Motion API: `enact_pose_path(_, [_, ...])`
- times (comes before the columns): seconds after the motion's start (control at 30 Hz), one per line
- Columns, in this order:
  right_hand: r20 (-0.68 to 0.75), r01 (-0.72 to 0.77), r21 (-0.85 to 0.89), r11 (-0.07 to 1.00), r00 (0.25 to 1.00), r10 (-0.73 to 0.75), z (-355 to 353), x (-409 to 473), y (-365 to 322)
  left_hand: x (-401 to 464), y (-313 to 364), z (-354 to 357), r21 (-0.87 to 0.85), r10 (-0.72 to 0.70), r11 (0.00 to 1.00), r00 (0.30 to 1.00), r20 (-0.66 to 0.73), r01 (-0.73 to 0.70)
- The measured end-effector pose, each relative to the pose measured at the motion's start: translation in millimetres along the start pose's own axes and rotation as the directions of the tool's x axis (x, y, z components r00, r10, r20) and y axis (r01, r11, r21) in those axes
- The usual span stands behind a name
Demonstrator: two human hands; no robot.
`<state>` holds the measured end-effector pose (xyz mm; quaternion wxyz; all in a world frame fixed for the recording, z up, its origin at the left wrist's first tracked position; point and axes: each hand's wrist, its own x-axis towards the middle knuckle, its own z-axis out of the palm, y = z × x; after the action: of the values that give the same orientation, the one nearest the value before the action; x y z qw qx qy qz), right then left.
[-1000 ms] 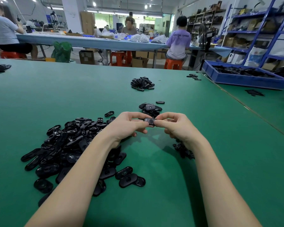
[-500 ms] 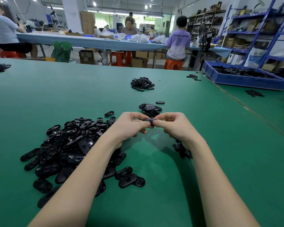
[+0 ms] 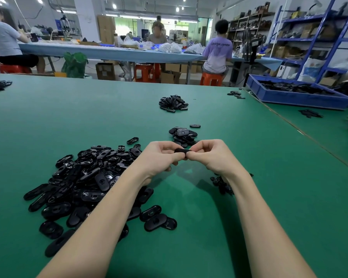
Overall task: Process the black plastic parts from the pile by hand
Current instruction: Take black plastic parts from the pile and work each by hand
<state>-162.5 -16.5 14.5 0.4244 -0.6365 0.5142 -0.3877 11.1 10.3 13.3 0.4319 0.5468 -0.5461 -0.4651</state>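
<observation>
Left of the held black part (image 3: pixel 182 151): big pile (image 3: pixel 84 183) on green table (image 3: pixel 269 187). Left hand (image 3: pixel 159 159) pinching that part's left end, right hand (image 3: pixel 211 155) pinching its right end, just above table. Beyond it: small stack (image 3: pixel 183 135). Far right: blue bin (image 3: pixel 295 95).

Blue crate (image 3: pixel 293 98); orange stools (image 3: pixel 211 78)

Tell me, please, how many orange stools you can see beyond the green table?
4, perhaps more hidden behind people or tables: one orange stool far left under a seated person, two side by side at centre, one under the person in purple.
</observation>
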Motion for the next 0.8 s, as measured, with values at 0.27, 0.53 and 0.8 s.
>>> enact_pose_path(0.27, [0.001,0.008,0.040,0.999,1.000,-0.008,0.5,1.6,3.8,0.9,-1.4,-1.1,-0.007,0.047,0.999,0.999,-0.008,-0.047])
enact_pose_path(0.53, [0.015,0.012,0.028,1.000,1.000,-0.012,2.4,1.3,5.3,1.9,-3.4,-3.0,0.071,0.056,0.996,0.998,0.034,-0.058])
enact_pose_path(0.8, [0.006,0.005,0.042,0.999,1.000,-0.005,2.2,1.5,5.4,4.8,-5.1,-2.9,0.058,0.071,0.996,0.997,0.029,-0.073])
